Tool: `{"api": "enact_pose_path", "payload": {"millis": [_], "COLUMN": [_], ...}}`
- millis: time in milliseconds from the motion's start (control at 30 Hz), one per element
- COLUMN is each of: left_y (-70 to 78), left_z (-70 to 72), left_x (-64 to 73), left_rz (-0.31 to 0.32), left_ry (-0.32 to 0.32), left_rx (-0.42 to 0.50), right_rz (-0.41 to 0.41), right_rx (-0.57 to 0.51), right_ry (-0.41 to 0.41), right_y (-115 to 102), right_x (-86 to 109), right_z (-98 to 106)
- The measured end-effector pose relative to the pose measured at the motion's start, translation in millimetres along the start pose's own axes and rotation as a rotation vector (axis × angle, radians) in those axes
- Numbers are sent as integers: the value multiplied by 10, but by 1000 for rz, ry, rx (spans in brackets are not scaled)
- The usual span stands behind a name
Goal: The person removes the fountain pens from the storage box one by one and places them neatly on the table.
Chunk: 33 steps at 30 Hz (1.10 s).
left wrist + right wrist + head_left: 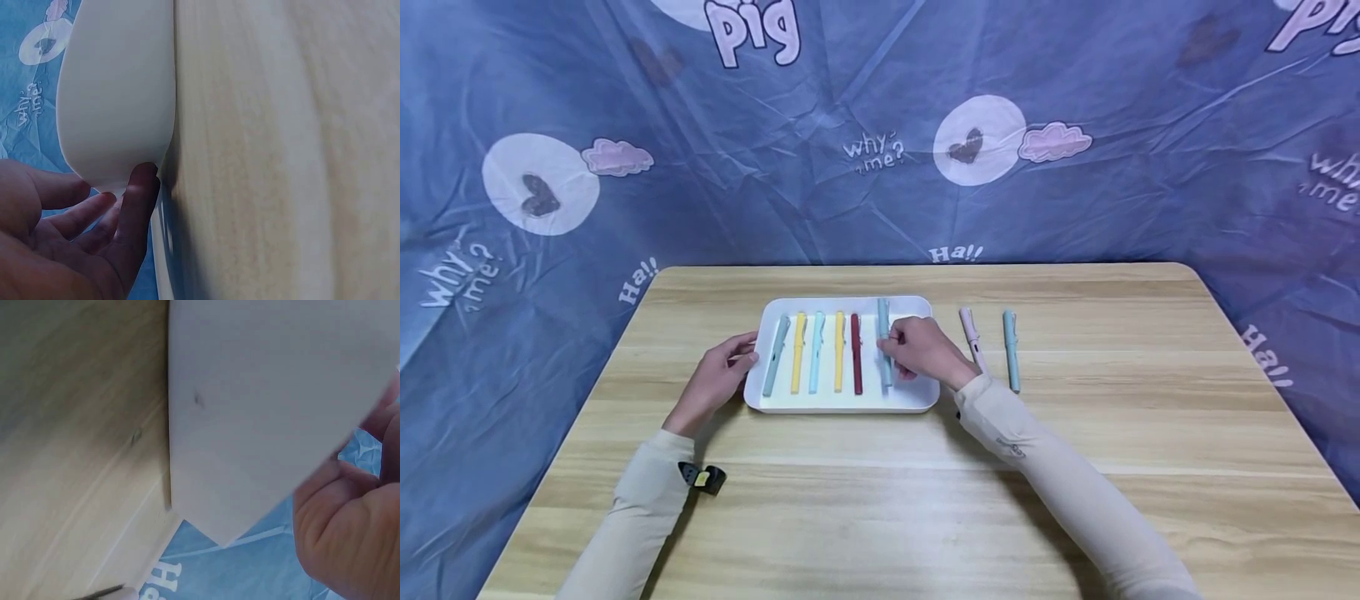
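Observation:
A white tray [842,403] holds a row of capped pens: a grey-teal pen [777,355], a yellow pen [799,353], a light-blue pen [817,353], a second yellow pen [839,353] and a dark-red pen [857,355]. My left hand [721,373] grips the tray's left end, thumb and fingers on either side of the rim in the left wrist view. At the tray's right end, my right hand [923,346] pinches a teal pen [883,313] between thumb and fingers. In the right wrist view the tray's wall [262,412] hides that pen.
Right of the tray, a pale pink pen [971,329] lies partly behind the right wrist, with another teal pen [1011,350] beside it. The wooden table [865,517] ends at a blue printed cloth [820,200] behind.

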State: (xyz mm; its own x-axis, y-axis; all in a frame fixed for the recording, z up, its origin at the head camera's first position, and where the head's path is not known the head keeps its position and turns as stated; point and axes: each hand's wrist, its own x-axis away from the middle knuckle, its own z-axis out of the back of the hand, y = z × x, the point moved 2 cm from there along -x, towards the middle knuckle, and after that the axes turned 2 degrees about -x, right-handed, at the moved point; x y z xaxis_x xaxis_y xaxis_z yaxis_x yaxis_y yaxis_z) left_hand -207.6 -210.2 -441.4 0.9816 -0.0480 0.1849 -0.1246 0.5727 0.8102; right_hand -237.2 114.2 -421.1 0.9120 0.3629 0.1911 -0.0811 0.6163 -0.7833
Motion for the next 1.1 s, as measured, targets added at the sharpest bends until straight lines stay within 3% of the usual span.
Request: {"api": "enact_pose_path", "payload": {"millis": [367,633,1100], "left_y": [-14,-9,-40], "left_z": [3,3,-2], "left_x": [8,2,-17], "left_rz": [-28,-16,5], "left_ry": [1,-5,-13], "left_rx": [-2,-1,10], "right_rz": [11,44,17], "right_rx": [16,30,-14], "right_ry": [48,86,125], "right_y": [29,81,232], "right_x": [146,258,463], "right_z": [142,273,479]}}
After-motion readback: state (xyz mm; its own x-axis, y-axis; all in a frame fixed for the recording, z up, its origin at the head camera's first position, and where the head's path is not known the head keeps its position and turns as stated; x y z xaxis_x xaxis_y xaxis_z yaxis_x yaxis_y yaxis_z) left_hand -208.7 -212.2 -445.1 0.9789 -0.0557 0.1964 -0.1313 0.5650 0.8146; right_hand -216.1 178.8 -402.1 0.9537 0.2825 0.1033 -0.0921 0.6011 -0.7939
